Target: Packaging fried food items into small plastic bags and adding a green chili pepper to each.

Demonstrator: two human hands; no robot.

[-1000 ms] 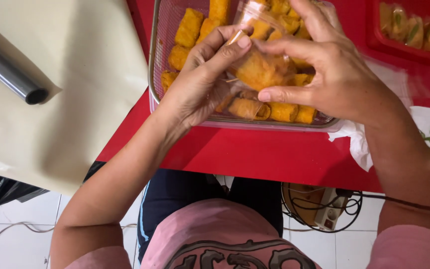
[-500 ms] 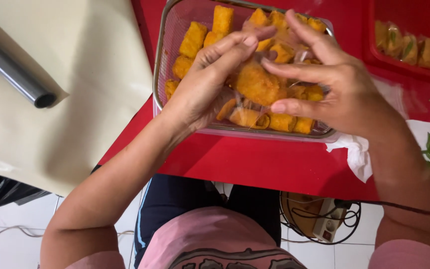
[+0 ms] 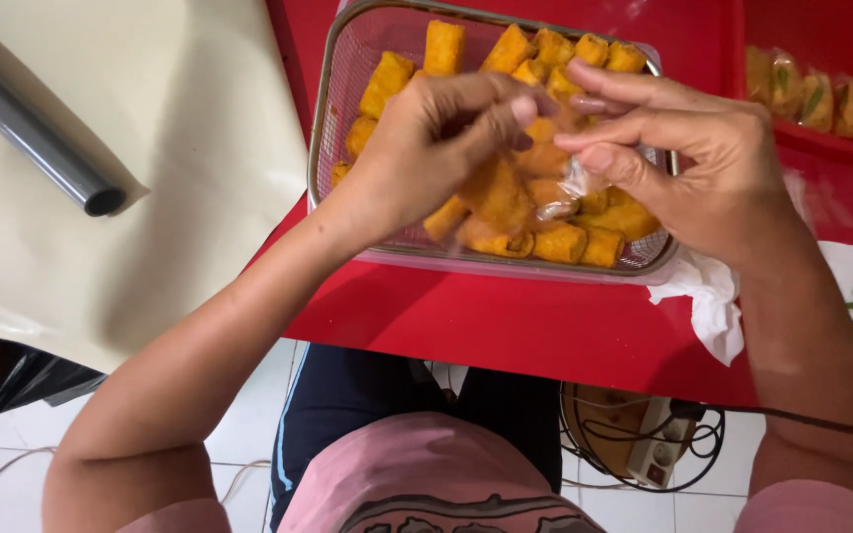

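A: Your left hand [image 3: 426,158] and right hand [image 3: 688,163] both pinch the thin clear plastic bag [image 3: 570,183] around a golden fried roll [image 3: 496,192], above the clear tray of rolls [image 3: 348,59].

B: Risky?

A: That film looks slippery; loosen your fingers and the roll likely drops onto the red surface [image 3: 505,326].

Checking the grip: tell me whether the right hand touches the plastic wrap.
Touching. The head view shows the right hand pinching the clear plastic wrap between thumb and fingers above the basket.
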